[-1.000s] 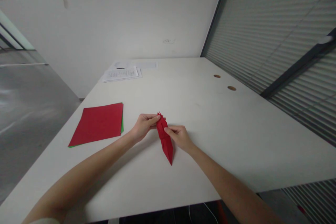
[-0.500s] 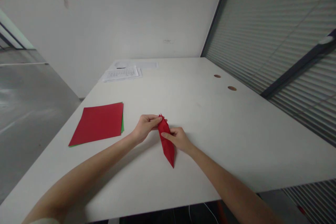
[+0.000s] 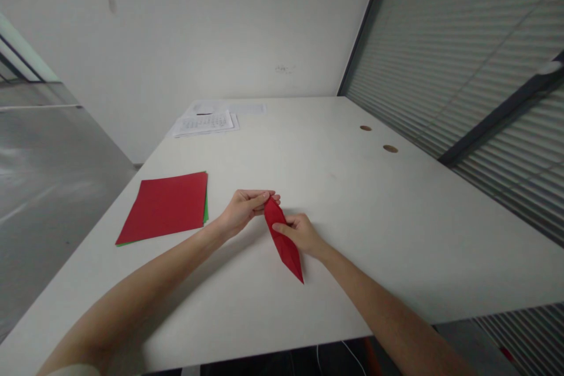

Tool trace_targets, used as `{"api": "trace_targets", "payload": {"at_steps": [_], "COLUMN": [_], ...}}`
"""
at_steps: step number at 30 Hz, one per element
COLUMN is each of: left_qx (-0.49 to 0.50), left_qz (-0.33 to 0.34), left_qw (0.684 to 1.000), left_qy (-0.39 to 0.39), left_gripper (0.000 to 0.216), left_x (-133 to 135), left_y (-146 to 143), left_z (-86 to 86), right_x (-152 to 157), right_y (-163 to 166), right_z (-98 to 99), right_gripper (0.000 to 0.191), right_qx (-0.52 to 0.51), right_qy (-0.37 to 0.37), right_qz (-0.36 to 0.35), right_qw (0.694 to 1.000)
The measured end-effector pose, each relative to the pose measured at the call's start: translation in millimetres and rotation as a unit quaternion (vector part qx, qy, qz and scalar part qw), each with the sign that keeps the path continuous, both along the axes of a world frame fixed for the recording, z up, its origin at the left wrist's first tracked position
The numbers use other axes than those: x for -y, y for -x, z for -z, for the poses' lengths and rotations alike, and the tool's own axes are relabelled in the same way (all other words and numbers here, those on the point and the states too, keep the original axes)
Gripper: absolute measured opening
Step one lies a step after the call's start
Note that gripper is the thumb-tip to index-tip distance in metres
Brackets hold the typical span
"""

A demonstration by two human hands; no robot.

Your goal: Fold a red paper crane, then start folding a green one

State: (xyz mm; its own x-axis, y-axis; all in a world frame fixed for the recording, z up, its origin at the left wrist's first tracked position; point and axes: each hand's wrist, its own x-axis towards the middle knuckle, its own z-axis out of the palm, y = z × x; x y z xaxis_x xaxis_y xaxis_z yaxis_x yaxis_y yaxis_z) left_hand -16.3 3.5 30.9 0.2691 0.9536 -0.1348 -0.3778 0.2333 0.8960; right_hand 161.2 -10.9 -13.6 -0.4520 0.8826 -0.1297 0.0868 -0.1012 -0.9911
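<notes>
A narrow piece of folded red paper (image 3: 288, 251), pointed at its near end, is held between both hands above the table. My left hand (image 3: 247, 208) pinches its far tip, thumb on top and fingers beneath. My right hand (image 3: 303, 234) grips the middle from the right side, with the thumb lying across the upper face and the other fingers hidden behind the paper. To the left lies a stack of square paper sheets (image 3: 165, 205), red on top with green edges showing at the right and lower left.
The white table (image 3: 299, 147) runs back to a wall. Printed sheets (image 3: 205, 123) with a dark pen-like object (image 3: 204, 114) lie at the far left. Two round holes (image 3: 390, 148) are near the right edge, beside window blinds (image 3: 462, 70). Cables hang below the front edge.
The near point of the folded red paper has swung to the right. My left fingers have shifted slightly at the far tip, now covering more of it; my right hand has barely moved.
</notes>
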Motion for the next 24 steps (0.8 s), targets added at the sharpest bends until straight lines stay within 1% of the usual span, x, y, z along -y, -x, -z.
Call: {"api": "trace_targets", "payload": {"at_steps": [9, 15, 20, 22, 24], "left_qx": [-0.022, -0.035, -0.043, -0.046, -0.061], "left_qz": [-0.001, -0.041, -0.071, -0.057, -0.020], "left_qw": [1.000, 0.998, 0.996, 0.997, 0.997], "left_qy": [-0.021, -0.031, -0.040, -0.039, -0.037], "left_gripper": [0.034, 0.031, 0.033, 0.038, 0.046], "left_x": [0.7, 0.0, 0.4, 1.8, 3.8], "left_y": [0.6, 0.3, -1.1, -1.5, -2.1], "left_z": [-5.9, -4.6, -2.4, -1.8, -1.3], "right_x": [-1.5, -0.4, -0.2, -0.8, -1.7], "right_y": [-0.6, 0.1, -0.2, -0.7, -1.2], "right_z": [0.3, 0.1, -0.7, -1.2, -2.5], "right_gripper": [0.041, 0.040, 0.038, 0.038, 0.038], "right_qx": [-0.019, -0.007, -0.024, -0.025, -0.027], "right_qy": [-0.002, -0.005, 0.000, -0.003, -0.010], "right_qz": [0.022, 0.020, 0.018, 0.019, 0.026], "right_qw": [1.000, 1.000, 1.000, 0.999, 0.999]}}
